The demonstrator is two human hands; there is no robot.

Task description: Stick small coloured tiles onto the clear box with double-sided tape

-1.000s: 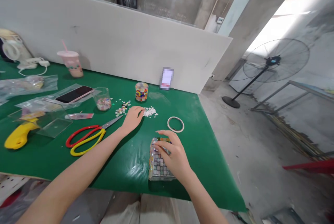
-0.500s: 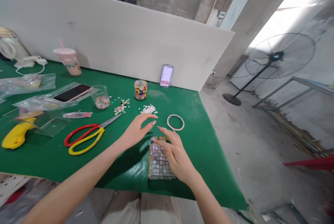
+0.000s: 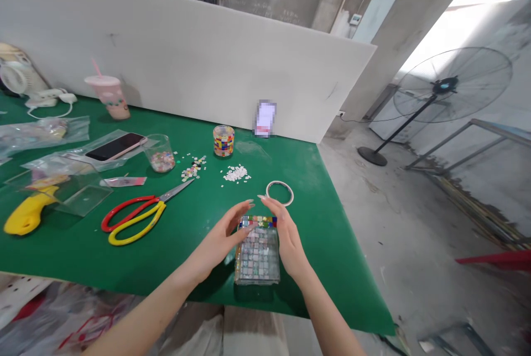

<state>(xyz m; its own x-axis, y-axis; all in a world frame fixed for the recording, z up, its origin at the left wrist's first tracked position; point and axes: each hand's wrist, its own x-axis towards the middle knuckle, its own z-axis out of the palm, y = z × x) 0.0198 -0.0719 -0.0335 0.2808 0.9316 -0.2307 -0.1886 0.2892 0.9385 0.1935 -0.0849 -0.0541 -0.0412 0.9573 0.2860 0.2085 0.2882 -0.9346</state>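
A mosaic box (image 3: 259, 256) covered in small square tiles lies on the green tabletop near its front edge, with pale tiles on top and brighter ones along the far side. At its left side is my left hand (image 3: 226, 237), open, the thumb reaching over the box's far left corner. Along the right side, my right hand (image 3: 289, 237) is open with its fingers stretched forward past the far edge. Whether either palm presses on the box I cannot tell. Just beyond my right fingertips lies a white ring (image 3: 291, 194), perhaps a roll of tape.
Loose white tiles (image 3: 236, 173) and mixed tiles (image 3: 193, 169) lie beyond my hands. Scissors (image 3: 139, 220) rest to the left. A tile-covered jar (image 3: 224, 141), a plastic cup of tiles (image 3: 161, 161), a phone (image 3: 116, 147) and a pink drink cup (image 3: 111, 99) stand farther back.
My left hand has come down and toward me to the box's left side. My right hand has shifted right, off the top of the box to its right side, uncovering the tiles.
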